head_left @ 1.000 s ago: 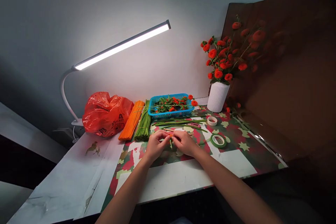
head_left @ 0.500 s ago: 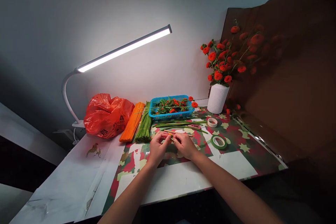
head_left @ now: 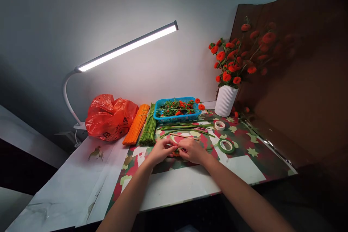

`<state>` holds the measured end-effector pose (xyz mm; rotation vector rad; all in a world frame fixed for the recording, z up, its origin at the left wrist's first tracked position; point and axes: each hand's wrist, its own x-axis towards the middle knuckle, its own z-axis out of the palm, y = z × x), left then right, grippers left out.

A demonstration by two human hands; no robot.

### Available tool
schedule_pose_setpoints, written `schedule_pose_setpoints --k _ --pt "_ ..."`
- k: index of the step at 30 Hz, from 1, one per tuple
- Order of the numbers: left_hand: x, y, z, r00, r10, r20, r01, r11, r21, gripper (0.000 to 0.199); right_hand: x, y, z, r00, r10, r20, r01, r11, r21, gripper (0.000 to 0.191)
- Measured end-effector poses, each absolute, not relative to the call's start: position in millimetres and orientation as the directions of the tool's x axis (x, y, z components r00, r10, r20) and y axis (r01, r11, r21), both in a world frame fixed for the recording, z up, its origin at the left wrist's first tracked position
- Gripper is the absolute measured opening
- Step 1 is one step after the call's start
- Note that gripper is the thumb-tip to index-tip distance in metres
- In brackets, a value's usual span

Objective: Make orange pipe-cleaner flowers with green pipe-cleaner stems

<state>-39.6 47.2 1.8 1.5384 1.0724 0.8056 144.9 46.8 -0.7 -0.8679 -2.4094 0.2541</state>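
My left hand (head_left: 162, 150) and my right hand (head_left: 191, 150) meet over the patterned table cover, fingers pinched together. Between and just under the fingertips shows a small orange flower piece (head_left: 176, 153), mostly hidden by them; which hand grips it is too small to tell. Right behind the hands lies a thin wooden stick (head_left: 184, 136). Green stems (head_left: 187, 127) and a pink tool (head_left: 201, 129) rest a little farther back. A roll of green tape (head_left: 226, 146) lies to the right of my right hand, with a white tape roll (head_left: 220, 125) behind it.
A blue basket (head_left: 178, 118) holds orange flowers and leaves. Left of it are green stems (head_left: 148, 125), orange stems (head_left: 136, 125) and a red plastic bag (head_left: 111, 117). A white vase (head_left: 226, 100) with orange flowers stands at the back right. A lit lamp (head_left: 127, 46) hangs above.
My hands have turned knuckles-up and bent downward, and the fingertips now cover more of the small piece. The orange flower part shows beneath them. The view has shifted slightly.
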Motion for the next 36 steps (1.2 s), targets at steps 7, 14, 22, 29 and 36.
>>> schedule_pose_setpoints --k 7,14,22,29,36 --pt "-34.2 43.2 -2.6 0.228 0.965 0.131 0.221 -0.182 0.958 0.028 141.7 46.2 -5.5 -0.536 0.753 0.382 0.534 0.652 -0.538 0.02" --pt "-30.6 39.0 0.1 0.21 0.933 0.293 0.33 -0.35 0.877 0.021 141.7 52.2 -8.4 -0.507 0.763 0.401 0.396 0.62 -0.677 0.031" --pt "-21.6 32.8 3.1 0.132 0.909 0.395 0.287 -0.417 0.863 0.017 136.1 51.1 -3.4 -0.372 0.852 0.369 0.32 0.491 -0.81 0.032" --pt "-9.9 33.2 -3.3 -0.049 0.962 0.27 -0.022 -0.271 0.962 0.028 133.0 47.6 -2.1 -0.257 0.925 0.279 0.206 0.334 -0.92 0.031" --pt "-10.1 34.9 -0.1 -0.039 0.997 0.069 -0.262 -0.077 0.962 0.037 130.8 44.6 -0.4 -0.247 0.883 0.4 0.309 0.463 -0.831 0.028"
